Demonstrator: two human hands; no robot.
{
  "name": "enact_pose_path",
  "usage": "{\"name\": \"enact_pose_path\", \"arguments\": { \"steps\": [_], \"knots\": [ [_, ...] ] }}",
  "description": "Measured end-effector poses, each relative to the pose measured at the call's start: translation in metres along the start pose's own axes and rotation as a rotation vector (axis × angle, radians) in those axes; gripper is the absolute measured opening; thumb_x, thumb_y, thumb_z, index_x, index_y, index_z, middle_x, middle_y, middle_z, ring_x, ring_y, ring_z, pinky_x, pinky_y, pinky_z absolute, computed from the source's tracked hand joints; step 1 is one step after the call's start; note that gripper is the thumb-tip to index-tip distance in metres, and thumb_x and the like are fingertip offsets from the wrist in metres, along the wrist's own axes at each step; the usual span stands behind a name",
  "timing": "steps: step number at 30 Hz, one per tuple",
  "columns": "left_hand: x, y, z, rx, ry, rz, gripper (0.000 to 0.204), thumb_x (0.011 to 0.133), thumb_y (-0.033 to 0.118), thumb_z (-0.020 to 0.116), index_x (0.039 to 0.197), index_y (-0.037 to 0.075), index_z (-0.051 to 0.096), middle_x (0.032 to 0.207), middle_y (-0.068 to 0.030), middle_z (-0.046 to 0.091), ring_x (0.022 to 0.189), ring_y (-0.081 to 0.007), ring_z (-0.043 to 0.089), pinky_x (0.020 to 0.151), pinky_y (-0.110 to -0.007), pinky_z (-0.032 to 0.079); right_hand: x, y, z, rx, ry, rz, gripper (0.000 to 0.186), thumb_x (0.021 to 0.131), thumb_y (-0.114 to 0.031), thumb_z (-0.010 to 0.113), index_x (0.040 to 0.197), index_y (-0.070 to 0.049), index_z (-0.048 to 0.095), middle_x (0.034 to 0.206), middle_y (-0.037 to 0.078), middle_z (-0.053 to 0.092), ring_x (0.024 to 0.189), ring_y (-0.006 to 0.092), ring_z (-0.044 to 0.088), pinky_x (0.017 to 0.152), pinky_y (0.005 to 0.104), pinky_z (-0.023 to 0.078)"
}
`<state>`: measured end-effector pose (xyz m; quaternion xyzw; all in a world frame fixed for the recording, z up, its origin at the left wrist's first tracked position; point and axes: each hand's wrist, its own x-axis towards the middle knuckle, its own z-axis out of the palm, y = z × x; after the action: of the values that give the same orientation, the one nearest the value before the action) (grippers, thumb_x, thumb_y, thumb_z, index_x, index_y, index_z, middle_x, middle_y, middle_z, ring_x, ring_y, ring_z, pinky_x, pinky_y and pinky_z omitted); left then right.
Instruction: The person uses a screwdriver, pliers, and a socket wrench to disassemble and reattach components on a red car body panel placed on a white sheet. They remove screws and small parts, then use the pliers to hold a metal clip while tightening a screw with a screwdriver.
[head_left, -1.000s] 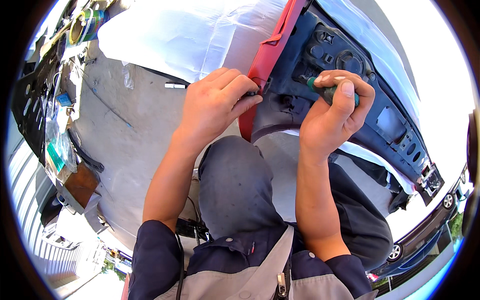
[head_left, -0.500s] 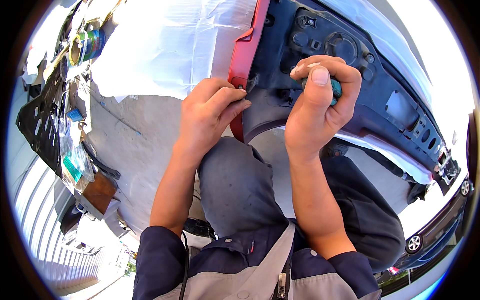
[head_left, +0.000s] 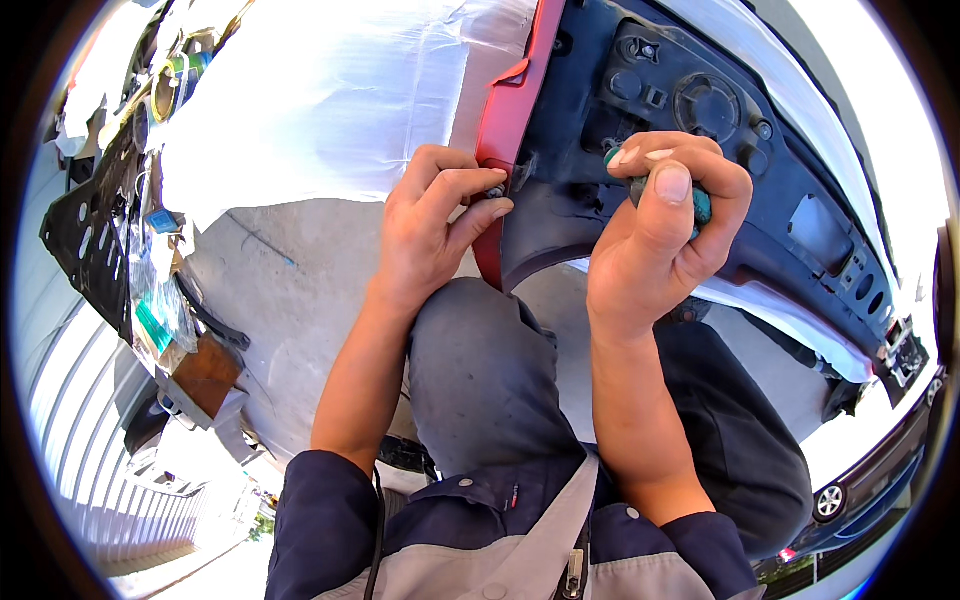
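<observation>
My left hand pinches a small dark piece at the edge of a red body panel. Beside that edge is the dark inner side of the vehicle, with round covers and openings. My right hand is closed around a green-and-black tool handle, held over the dark panel to the right of my left hand; the tool's working end is hidden behind my fingers.
A white sheet covers the area left of the red edge. Cluttered parts, a can and a black perforated panel lie at left on the concrete floor. My grey-trousered knee is below the panel. A parked car stands at lower right.
The view swung slightly and partly back. My hands shifted a little with it, keeping their grips; my right fingers now sit a bit differently on the tool handle.
</observation>
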<state>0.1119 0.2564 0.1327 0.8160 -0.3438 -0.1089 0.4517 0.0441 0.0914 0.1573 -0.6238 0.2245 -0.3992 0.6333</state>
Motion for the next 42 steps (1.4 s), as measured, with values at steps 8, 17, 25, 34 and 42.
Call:
{"name": "enact_pose_path", "arguments": {
  "steps": [8,17,25,34,42],
  "knots": [
    [0.029,0.007,-0.002,0.436,-0.127,0.536,0.020,0.096,0.031,0.063,0.098,0.013,0.055,0.113,-0.0065,0.072,0.111,-0.0267,0.067,0.102,-0.041,0.042,0.000,-0.001,-0.003,0.007,-0.026,0.011,0.013,0.099,-0.016,0.053,0.099,-0.004,0.049,0.087,0.012,0.060,0.077,0.0175,0.055,0.076,0.0343,0.049],
    [0.052,-0.031,0.000,0.227,-0.258,0.726,0.021,0.094,0.032,0.060,0.097,0.012,0.055,0.095,-0.0057,0.070,0.100,-0.0254,0.067,0.090,-0.038,0.035,-0.003,0.007,0.003,0.120,0.084,-0.033,0.013,0.092,-0.010,0.065,0.095,-0.003,0.055,0.086,0.008,0.061,0.074,0.0122,0.055,0.068,0.0259,0.044],
    [0.047,-0.029,0.001,0.225,-0.178,0.691,0.019,0.100,0.031,0.056,0.098,0.012,0.054,0.095,-0.0064,0.070,0.102,-0.0262,0.066,0.085,-0.039,0.038,-0.003,0.008,0.005,0.057,0.079,0.016,0.011,0.092,-0.008,0.064,0.094,-0.002,0.055,0.088,0.007,0.060,0.076,0.0115,0.052,0.068,0.0253,0.044],
    [-0.019,-0.010,0.001,-0.428,0.101,-0.247,0.015,0.095,0.006,0.069,0.107,0.000,0.065,0.103,-0.0084,0.065,0.086,-0.0127,0.058,0.075,-0.027,0.048,-0.005,0.001,0.005,0.042,0.096,-0.006,0.013,0.093,-0.010,0.065,0.093,-0.003,0.054,0.087,0.008,0.060,0.074,0.0115,0.051,0.067,0.0261,0.044],
    [-0.013,-0.027,0.015,-0.723,0.351,-0.331,0.026,0.109,0.029,0.044,0.106,0.004,0.049,0.089,-0.0085,0.054,0.076,-0.0167,0.053,0.067,-0.030,0.047,-0.004,-0.001,0.004,0.094,0.093,0.022,0.013,0.092,-0.010,0.065,0.094,-0.003,0.054,0.086,0.008,0.061,0.074,0.0114,0.052,0.067,0.0259,0.044]
  ]
}}
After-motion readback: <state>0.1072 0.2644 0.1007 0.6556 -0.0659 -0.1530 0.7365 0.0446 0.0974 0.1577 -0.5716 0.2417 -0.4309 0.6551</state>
